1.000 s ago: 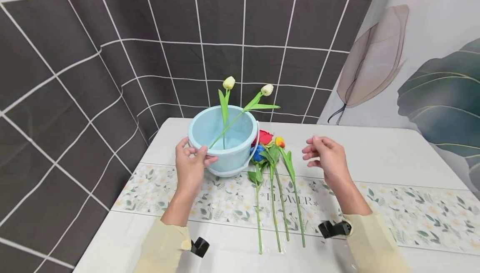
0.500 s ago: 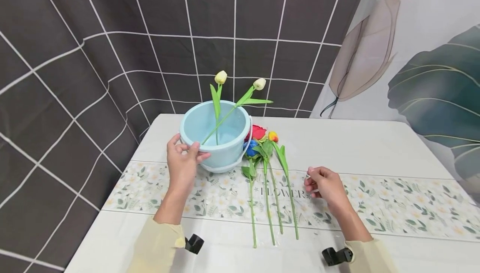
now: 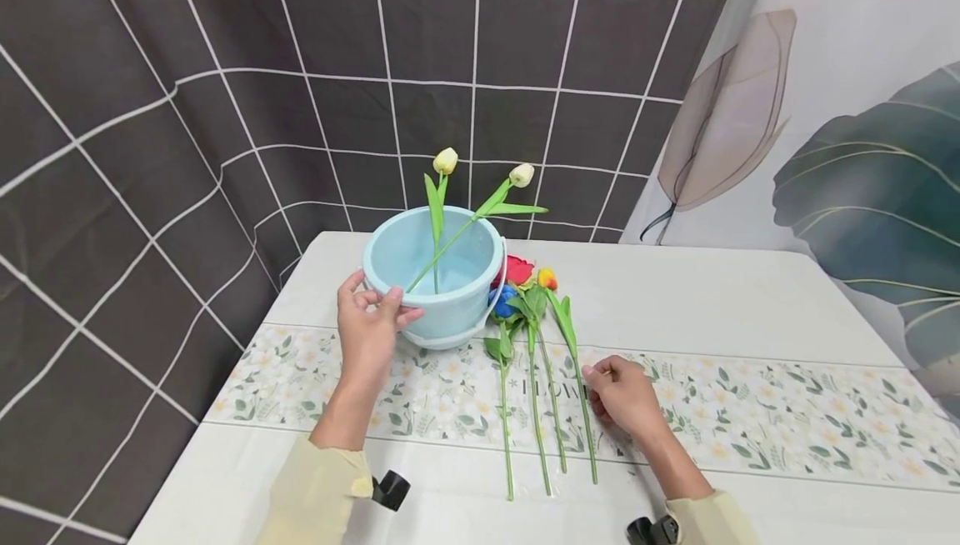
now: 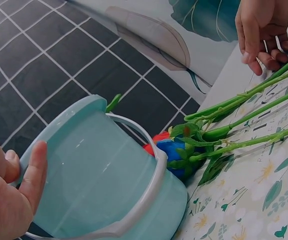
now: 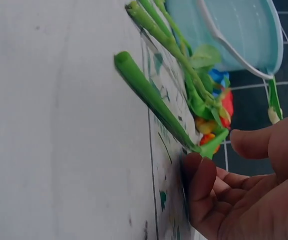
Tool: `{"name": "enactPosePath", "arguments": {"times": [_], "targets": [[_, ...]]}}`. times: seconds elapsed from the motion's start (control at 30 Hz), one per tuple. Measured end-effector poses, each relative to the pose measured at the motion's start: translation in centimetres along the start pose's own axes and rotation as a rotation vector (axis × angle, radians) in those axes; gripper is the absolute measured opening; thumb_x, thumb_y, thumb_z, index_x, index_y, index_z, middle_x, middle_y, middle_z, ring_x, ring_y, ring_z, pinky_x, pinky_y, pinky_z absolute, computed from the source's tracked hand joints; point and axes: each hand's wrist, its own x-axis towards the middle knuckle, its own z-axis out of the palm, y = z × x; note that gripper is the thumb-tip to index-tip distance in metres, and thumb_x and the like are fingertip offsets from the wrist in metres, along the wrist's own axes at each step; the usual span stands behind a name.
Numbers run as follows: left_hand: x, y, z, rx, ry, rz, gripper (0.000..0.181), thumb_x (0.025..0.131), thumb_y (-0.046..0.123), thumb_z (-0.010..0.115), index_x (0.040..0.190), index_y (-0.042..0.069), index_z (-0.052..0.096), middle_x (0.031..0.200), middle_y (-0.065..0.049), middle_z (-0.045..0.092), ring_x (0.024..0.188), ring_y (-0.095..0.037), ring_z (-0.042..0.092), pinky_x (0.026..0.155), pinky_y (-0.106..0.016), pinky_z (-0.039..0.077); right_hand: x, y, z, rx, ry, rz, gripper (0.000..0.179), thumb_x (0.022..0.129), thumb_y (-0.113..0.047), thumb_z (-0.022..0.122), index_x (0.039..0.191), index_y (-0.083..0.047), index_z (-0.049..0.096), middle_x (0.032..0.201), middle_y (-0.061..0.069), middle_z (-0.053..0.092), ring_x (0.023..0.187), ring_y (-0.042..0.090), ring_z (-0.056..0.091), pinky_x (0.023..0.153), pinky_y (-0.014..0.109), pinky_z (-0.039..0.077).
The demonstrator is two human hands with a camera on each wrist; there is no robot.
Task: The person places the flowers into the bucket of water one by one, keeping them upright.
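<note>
My left hand [image 3: 367,332] holds the near left rim of a light blue bucket [image 3: 450,318], thumb and fingers on either side of the edge. Two white tulips [image 3: 446,162] lean inside the bucket. On the right, my right hand [image 3: 626,399] hovers low beside the stem of an orange-yellow tulip [image 3: 547,279], its fingertips right at the stem. In the right wrist view, a gap separates the thumb from the loosely bent fingers [image 5: 204,185]. Left of that tulip lie a red rose [image 3: 517,269], a blue flower [image 3: 503,301] and another green stem [image 3: 561,445].
The flowers' stems point toward the near edge of the white table [image 3: 720,291], across a floral runner [image 3: 780,412]. The bucket's white handle [image 3: 501,287] hangs at its right side. Behind stands a dark, white-gridded curtain [image 3: 435,37].
My right hand has come down and leftward, from above the table to the tulip's stem. My left hand stays at the bucket rim. The head view has shifted slightly.
</note>
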Motion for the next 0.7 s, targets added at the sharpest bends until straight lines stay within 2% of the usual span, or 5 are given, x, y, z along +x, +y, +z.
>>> {"name": "enactPosePath", "arguments": {"times": [0.3,0.47,0.7], "targets": [[-0.1,0.0,0.0,0.008,-0.004,-0.002,0.063,0.1,0.008,0.05,0.15,0.012,0.011,0.105,-0.012,0.042,0.073,-0.013,0.07,0.082,-0.025,0.057,-0.3,-0.4,1.0,-0.142,0.021,-0.087,0.025,0.094,-0.017,0.063,0.107,0.003,0.055,0.071,0.007,0.051,0.056,0.018,0.046,0.049,0.03,0.04],[-0.1,0.0,0.1,-0.003,-0.005,0.008,0.063,0.1,0.007,0.05,0.15,0.011,0.012,0.105,-0.012,0.041,0.073,-0.013,0.07,0.082,-0.025,0.058,0.0,-0.4,1.5,-0.195,0.047,-0.105,0.029,0.089,-0.012,0.068,0.11,0.004,0.055,0.07,0.007,0.05,0.053,0.017,0.044,0.046,0.029,0.038],[-0.1,0.0,0.1,0.015,0.001,0.011,0.063,0.1,0.007,0.049,0.15,0.011,0.012,0.105,-0.013,0.041,0.073,-0.013,0.07,0.082,-0.025,0.057,0.1,-0.5,1.9,-0.265,0.065,-0.117,0.036,0.083,-0.004,0.073,0.114,0.005,0.054,0.072,0.007,0.054,0.056,0.017,0.049,0.047,0.028,0.041]]}}
